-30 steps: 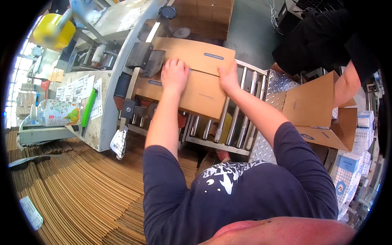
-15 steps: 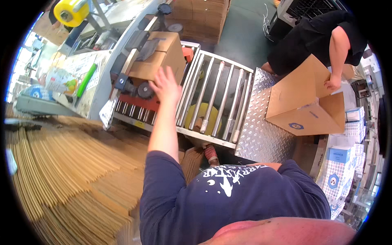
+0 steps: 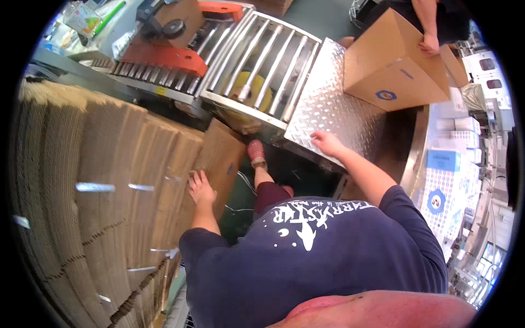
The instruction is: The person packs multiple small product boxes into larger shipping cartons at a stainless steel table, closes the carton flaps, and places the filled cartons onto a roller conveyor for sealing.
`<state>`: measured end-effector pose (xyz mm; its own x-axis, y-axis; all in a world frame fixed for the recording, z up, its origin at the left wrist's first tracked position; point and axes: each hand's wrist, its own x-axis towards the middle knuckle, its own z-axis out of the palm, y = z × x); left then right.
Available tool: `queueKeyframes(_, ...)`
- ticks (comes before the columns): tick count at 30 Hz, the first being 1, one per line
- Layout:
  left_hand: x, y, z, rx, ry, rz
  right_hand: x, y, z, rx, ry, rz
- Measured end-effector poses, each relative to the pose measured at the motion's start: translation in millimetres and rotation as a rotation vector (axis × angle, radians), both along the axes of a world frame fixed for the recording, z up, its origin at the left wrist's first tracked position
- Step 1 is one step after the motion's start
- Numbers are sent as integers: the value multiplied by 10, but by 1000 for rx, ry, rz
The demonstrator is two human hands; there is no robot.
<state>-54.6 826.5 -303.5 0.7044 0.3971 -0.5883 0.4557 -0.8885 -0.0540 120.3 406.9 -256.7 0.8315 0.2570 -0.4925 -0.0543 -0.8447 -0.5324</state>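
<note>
My left hand (image 3: 202, 191) rests with spread fingers on the upper edge of a flat folded carton (image 3: 223, 156), the end one of a long row of flat cartons (image 3: 109, 147) on the left. Its fingers do not wrap round the board. My right hand (image 3: 327, 144) is over the near edge of the diamond-plate metal platform (image 3: 322, 95), loosely open, with nothing in it. Whether it touches the plate I cannot tell. On the platform's far side stands an open carton (image 3: 391, 63), with a co-worker's hand (image 3: 429, 44) at its rim.
A roller conveyor (image 3: 262, 65) adjoins the platform. Left of it, a taping machine with an orange guide (image 3: 164, 59) has a carton (image 3: 183, 22) in it. Patterned white boxes (image 3: 440, 186) are stacked at the right. My foot in a red shoe (image 3: 256, 153) is below the conveyor.
My left hand has left the carton in the taping machine and come down to the flat cartons. My right hand has come into view. The whole view has shifted down and left.
</note>
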Motion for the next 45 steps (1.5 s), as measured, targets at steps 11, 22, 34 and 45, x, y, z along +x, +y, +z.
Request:
queueKeyframes(11, -454, -523, -271, 79, -27, 3, -1949, -1321, 90, -438, 633, 463)
queueKeyframes(22, -893, -357, -359, 164, 114, -346, -1261, -539, -34, -53, 312, 187)
queueKeyframes(34, -219, -127, -254, -222, 19, 131, -751, -704, -337, -246, 455, 260)
queueKeyframes(45, 1707, -1019, 3220, -442, -151, -913, 255, 266, 2561, 162, -595, 425)
